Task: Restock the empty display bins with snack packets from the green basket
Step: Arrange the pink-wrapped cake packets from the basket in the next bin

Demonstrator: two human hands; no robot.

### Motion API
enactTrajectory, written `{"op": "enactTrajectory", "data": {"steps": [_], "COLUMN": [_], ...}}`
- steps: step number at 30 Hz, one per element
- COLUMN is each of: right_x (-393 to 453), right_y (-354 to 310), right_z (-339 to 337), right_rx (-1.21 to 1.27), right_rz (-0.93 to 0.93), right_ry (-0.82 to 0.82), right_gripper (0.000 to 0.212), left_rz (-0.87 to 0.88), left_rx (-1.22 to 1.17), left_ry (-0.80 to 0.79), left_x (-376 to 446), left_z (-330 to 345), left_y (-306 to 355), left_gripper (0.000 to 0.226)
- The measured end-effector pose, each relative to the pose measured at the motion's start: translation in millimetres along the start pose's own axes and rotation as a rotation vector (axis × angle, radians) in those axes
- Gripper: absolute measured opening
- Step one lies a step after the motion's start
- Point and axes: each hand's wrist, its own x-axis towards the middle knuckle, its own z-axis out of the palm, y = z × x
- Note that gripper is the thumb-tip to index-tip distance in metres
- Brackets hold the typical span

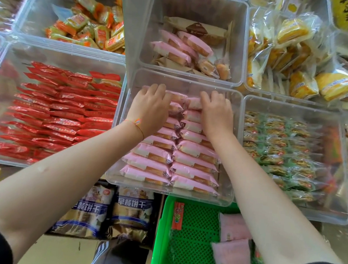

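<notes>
— Where are the pink packets?

— In two neat rows in the clear bin in front of you. Your left hand curls over the far end of the left row, fingers bent down onto the top packets; your right hand does the same on the right row.

— And the green basket?

— Below the bin, by your right arm, with two pink packets and one red stick packet lying in it.

— Around them?

— Red packets fill the bin to your left, green ones the bin to your right. A half-filled bin sits behind.
</notes>
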Motion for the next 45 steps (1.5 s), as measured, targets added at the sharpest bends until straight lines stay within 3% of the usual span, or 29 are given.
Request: {"op": "enactTrajectory", "data": {"steps": [1, 3, 6, 8, 16, 20, 22, 25, 30, 34, 38, 40, 42, 45], "right_x": [-9, -26, -42, -43, -30, -73, -101, -116, -96, -109, -162, -199, -233, -274], "right_y": [0, -5, -16, -15, -8, -24, -36, -42, -31, -33, -48, -57, -62, -50], "right_z": [2, 9, 18, 27, 20, -1, -2, 10, 10, -3, -30, -44, -51, -41], "right_rx": [0.004, 0.039, 0.154, 0.192, 0.169, 0.155, 0.18, 0.173, 0.141, 0.2, 0.45, 0.587, 0.651, 0.667], "right_rz": [0.023, 0.052, 0.133, 0.151, 0.131, 0.174, 0.185, 0.179, 0.141, 0.172, 0.2, 0.204, 0.246, 0.359], "right_ry": [0.065, 0.126, -0.192, -0.303, -0.377, -0.222, -0.298, -0.457, -0.501, -0.384, 0.002, 0.104, 0.095, -0.1], "right_gripper": [0.03, 0.031, 0.052, 0.057, 0.06, 0.059, 0.062, 0.069, 0.068, 0.058, 0.025, 0.02, 0.021, 0.016], "left_rz": [0.006, -0.009, -0.056, -0.074, -0.11, -0.147, -0.139, -0.116, -0.12, -0.179, -0.261, -0.281, -0.288, -0.335], "left_rx": [-0.053, -0.18, -0.249, -0.25, -0.299, -0.239, -0.22, -0.266, -0.242, -0.289, -0.5, -0.603, -0.655, -0.699], "left_ry": [-0.012, -0.202, -0.384, -0.412, -0.438, -0.291, -0.238, -0.404, -0.561, -0.459, -0.103, 0.004, -0.063, -0.349], "left_x": [-5, -13, -21, -20, -10, -45, -74, -97, -78, -80, -121, -151, -177, -202], "left_z": [7, 18, 32, 41, 40, 18, 9, 9, 18, 1, -41, -62, -71, -57], "left_y": [3, 11, 18, 18, 15, 24, 33, 41, 34, 41, 66, 86, 108, 138], "left_gripper": [0.034, 0.061, 0.075, 0.077, 0.076, 0.066, 0.055, 0.062, 0.071, 0.062, 0.035, 0.029, 0.035, 0.035]}}
